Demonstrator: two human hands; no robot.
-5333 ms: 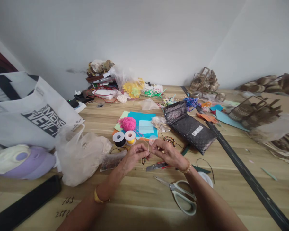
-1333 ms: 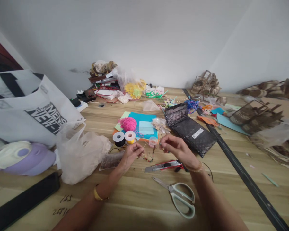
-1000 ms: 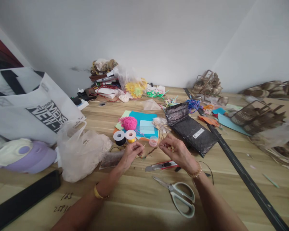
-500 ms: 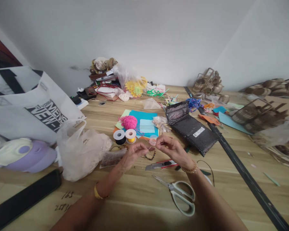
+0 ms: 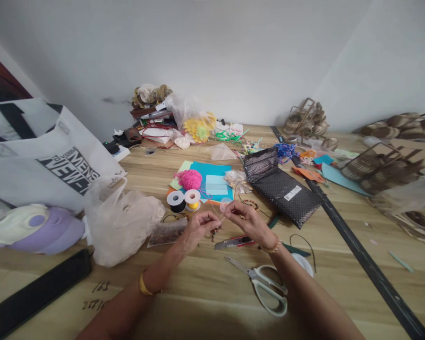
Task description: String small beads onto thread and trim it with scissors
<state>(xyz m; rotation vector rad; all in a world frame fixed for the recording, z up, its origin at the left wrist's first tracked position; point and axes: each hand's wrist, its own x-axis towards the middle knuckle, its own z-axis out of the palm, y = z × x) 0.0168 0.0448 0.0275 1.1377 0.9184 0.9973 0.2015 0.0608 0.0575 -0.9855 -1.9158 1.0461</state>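
Plastic pouch [image 5: 156,240]: brownish beads [image 5: 173,230] | left hand [image 5: 197,230], right hand [image 5: 248,221]: pinching beaded string [image 5: 214,233]

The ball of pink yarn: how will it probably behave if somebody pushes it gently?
The ball of pink yarn looks loosely wound, so it would probably squash a little and feel light. Its rounded shape may let it roll unevenly. The loose strand beside it could trail behind.

Before you, the tabletop [image 5: 198,295] looks like smooth wood grain under your metal-bladed, plastic-handled scissors [image 5: 252,274]. The mailer [image 5: 281,189] is glossy, dimpled black plastic, the carrier bag [image 5: 123,231] thin, crinkled plastic, the yarn ball [image 5: 190,180] matt and fuzzy; your beaded strand [image 5: 214,233] is too small to judge.
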